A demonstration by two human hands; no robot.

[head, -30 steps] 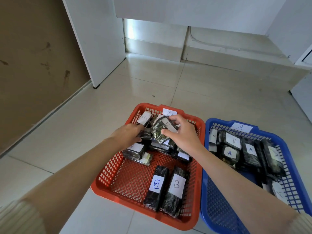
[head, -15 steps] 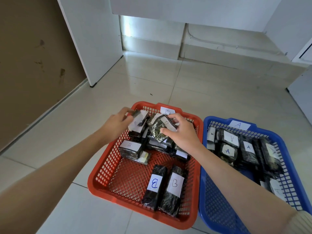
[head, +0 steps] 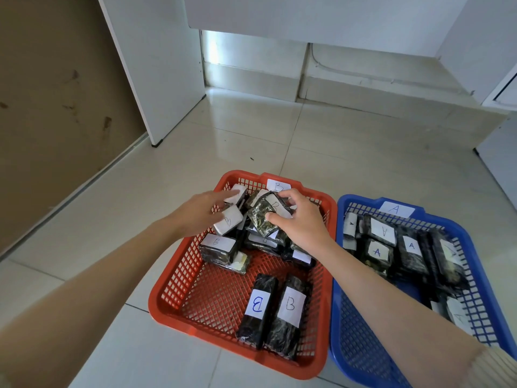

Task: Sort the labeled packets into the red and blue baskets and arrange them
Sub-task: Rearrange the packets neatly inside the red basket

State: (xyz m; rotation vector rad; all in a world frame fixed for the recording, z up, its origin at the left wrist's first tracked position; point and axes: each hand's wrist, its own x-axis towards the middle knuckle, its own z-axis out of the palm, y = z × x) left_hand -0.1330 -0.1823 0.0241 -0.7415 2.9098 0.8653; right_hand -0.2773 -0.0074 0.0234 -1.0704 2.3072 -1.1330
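Two hands work the heap (head: pixel 263 242) at the far end of the red basket (head: pixel 223 298). Your right hand (head: pixel 299 222) has thumb and fingers clamped round a crinkly, dark film-wrapped B packet (head: pixel 261 218) on top of that heap. Your left hand (head: pixel 201 212) lays fairly straight fingers over the white-labelled packets (head: pixel 228 224) in the basket's far-left corner; whether it grips them you cannot tell. Set the held brick flat, label up, beside the paired B packets (head: pixel 274 309) at the basket's near side, holding its long edges since the glossy wrap looks slippery. Right of the red basket, the blue basket (head: pixel 335 345) holds the A packets (head: pixel 383 233).
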